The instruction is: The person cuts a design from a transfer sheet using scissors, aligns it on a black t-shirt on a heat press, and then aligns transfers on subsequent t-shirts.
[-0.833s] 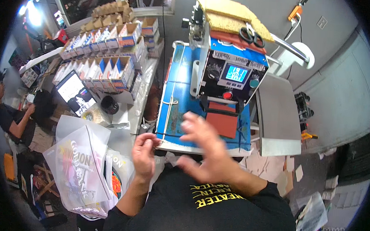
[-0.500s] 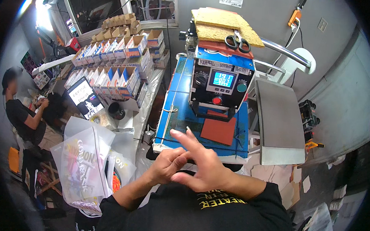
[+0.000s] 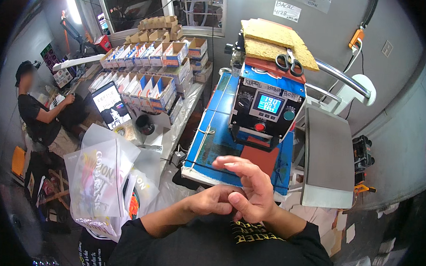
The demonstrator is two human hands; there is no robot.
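Observation:
My hands meet in front of my chest, just short of the heat press. My left hand (image 3: 212,200) is closed, its fingers folded against the palm side of my right hand; whatever they hold, if anything, is hidden. My right hand (image 3: 257,192) has its upper fingers stretched out and slightly curved, with the thumb near my left fingers. Beyond them stands the heat press control box (image 3: 263,109), black and blue with a lit display and a red button. Below it a reddish-brown pad (image 3: 259,159) lies on the blue lower platen (image 3: 210,149).
Scissors (image 3: 289,62) rest on yellow sponge-like sheets (image 3: 269,34) atop the press. Boxes of packed cards or envelopes (image 3: 143,89), a tablet (image 3: 110,105) and a dark mug (image 3: 145,124) stand left. Clear plastic bags (image 3: 97,175) hang nearby. A grey flat platen (image 3: 330,157) is right; another person (image 3: 40,111) sits far left.
My view has shifted, so the scene sits farther right and lower. My right fingers have curved over toward my left hand. The other person's hands have moved.

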